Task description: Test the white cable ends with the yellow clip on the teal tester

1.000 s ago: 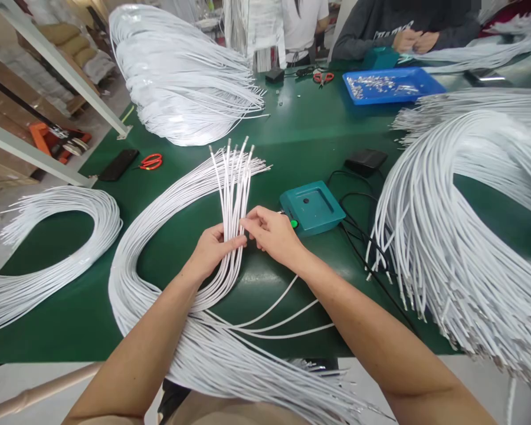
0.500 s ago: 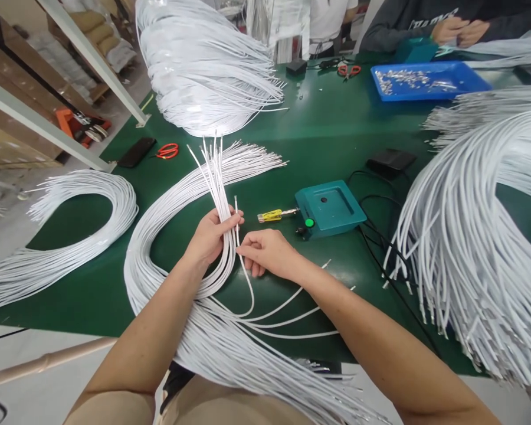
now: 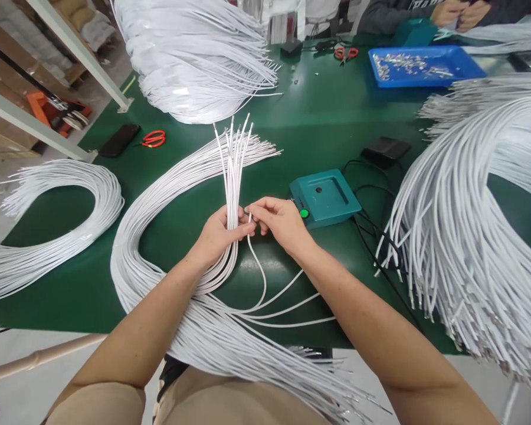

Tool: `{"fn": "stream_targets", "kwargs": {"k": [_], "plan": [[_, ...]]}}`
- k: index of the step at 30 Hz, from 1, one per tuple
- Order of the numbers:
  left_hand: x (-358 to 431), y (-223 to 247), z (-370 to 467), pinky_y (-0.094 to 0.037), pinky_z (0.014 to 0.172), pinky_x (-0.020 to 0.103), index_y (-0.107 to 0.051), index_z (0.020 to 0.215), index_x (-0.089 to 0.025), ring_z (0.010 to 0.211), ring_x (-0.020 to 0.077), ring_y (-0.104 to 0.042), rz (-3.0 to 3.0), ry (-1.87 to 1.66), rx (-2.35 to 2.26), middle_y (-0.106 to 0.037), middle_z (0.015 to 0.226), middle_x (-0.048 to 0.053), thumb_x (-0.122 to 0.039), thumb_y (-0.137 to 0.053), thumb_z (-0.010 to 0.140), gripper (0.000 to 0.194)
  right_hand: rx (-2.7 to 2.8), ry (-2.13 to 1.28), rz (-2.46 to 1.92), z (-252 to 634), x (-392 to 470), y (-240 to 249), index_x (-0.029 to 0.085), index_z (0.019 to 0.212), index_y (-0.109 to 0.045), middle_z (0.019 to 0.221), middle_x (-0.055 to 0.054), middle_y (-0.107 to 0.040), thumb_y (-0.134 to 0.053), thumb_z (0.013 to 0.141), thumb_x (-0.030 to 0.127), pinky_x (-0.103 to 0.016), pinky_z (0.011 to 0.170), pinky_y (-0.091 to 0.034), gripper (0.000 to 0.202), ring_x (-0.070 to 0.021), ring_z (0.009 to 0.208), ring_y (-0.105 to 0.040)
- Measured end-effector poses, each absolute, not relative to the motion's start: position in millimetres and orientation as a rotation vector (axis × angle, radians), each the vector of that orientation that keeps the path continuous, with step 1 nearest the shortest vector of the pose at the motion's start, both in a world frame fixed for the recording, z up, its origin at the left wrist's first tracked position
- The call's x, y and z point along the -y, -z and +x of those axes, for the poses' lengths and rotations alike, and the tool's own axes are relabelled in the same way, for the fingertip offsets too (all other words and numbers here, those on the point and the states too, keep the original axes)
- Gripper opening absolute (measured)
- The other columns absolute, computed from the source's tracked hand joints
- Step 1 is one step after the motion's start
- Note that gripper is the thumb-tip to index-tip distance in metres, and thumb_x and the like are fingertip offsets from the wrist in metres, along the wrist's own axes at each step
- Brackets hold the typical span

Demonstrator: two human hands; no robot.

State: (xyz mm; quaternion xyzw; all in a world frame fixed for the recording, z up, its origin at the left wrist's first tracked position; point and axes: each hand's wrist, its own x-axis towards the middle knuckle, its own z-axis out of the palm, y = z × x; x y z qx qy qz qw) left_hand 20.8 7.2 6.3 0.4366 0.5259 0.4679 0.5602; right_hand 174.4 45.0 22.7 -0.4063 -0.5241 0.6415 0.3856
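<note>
My left hand [image 3: 223, 233] is closed round a small bunch of white wires [image 3: 233, 171], whose ends stand up above the fist. A single white wire [image 3: 257, 260] loops up from the table to the left thumb. At its upper end my right hand [image 3: 277, 221] pinches with thumb and fingertips, close against the left fingers; the tip itself is hidden. Below both hands lies a large coiled bundle of white wires [image 3: 133, 242], its loose ends spreading toward my lap. Right behind my right hand sits a teal box [image 3: 325, 198] with a lit green button.
More white wire bundles lie at left [image 3: 92, 218], far left [image 3: 194, 65] and right [image 3: 451, 206]. Orange-handled snips [image 3: 153, 139] lie by a dark phone [image 3: 119, 140]. A blue tray [image 3: 380, 79] holds small parts. A co-worker's hands [image 3: 462, 13] work at the back. Black cables [image 3: 376, 242] trail right.
My right hand has moved up the single wire to its upper end, beside my left fingertips. The bunch in my left hand has swung more upright. The view has shifted slightly.
</note>
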Motion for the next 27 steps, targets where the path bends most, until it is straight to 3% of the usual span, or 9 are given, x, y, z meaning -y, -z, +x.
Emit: {"fn": "stream_targets", "kwargs": {"k": [5, 10, 16, 20, 27], "plan": [[-6.9, -7.7, 20.0, -0.040, 0.054, 0.020, -0.054, 0.084, -0.018, 0.065, 0.0099, -0.062, 0.958, -1.188, -1.219, -0.062, 0.074, -0.003, -0.027, -0.082, 0.064, 0.037, 1.086, -1.889, -0.889, 172.1, -45.9, -21.0, 0.015, 0.071, -0.064, 0.057, 0.005, -0.051, -0.069, 0.070, 0.033, -0.020, 0.047, -0.032, 0.019, -0.0046, 0.047, -0.039], [-5.2, -8.7, 20.2, -0.041, 0.053, 0.020, -0.050, 0.087, -0.018, 0.064, 0.0111, -0.064, 0.971, -1.212, -1.215, -0.064, 0.074, -0.003, -0.028, -0.082, 0.065, 0.040, 0.919, -2.098, -0.805, 169.8, -45.7, -18.3, 0.017, 0.051, -0.047, 0.053, 0.004, -0.046, -0.066, 0.070, 0.026, -0.021, 0.046, -0.030, 0.028, -0.0060, 0.050, -0.041], [-2.1, -8.5, 21.3, -0.049, 0.059, 0.023, -0.048, 0.086, -0.019, 0.063, 0.0116, -0.065, 1.171, -1.145, -1.217, -0.064, 0.074, -0.003, -0.028, -0.076, 0.073, 0.033, 0.979, -2.002, -0.903, 170.6, -44.5, -18.7, 0.014, 0.065, -0.062, 0.049, 0.005, -0.043, -0.063, 0.077, 0.041, -0.023, 0.049, -0.036, 0.029, -0.0087, 0.048, -0.047], [-1.9, -8.2, 21.6, -0.051, 0.059, 0.023, -0.049, 0.085, -0.018, 0.063, 0.0109, -0.065, 1.198, -1.158, -1.208, -0.063, 0.075, -0.003, -0.027, -0.077, 0.072, 0.032, 0.956, -2.080, -0.862, 171.2, -45.3, -16.5, 0.014, 0.061, -0.061, 0.048, 0.006, -0.041, -0.066, 0.076, 0.037, -0.023, 0.052, -0.038, 0.028, -0.0079, 0.047, -0.045], [-4.3, -4.3, 16.7, -0.052, 0.060, 0.022, -0.050, 0.087, -0.018, 0.064, 0.0112, -0.066, 1.153, -1.202, -1.171, -0.067, 0.076, -0.002, -0.027, -0.077, 0.073, 0.032, 0.840, -2.235, -0.705, 174.0, -50.3, -9.3, 0.014, 0.072, -0.063, 0.053, 0.006, -0.044, -0.068, 0.080, 0.040, -0.023, 0.058, -0.042, 0.027, -0.0062, 0.050, -0.042]]}}
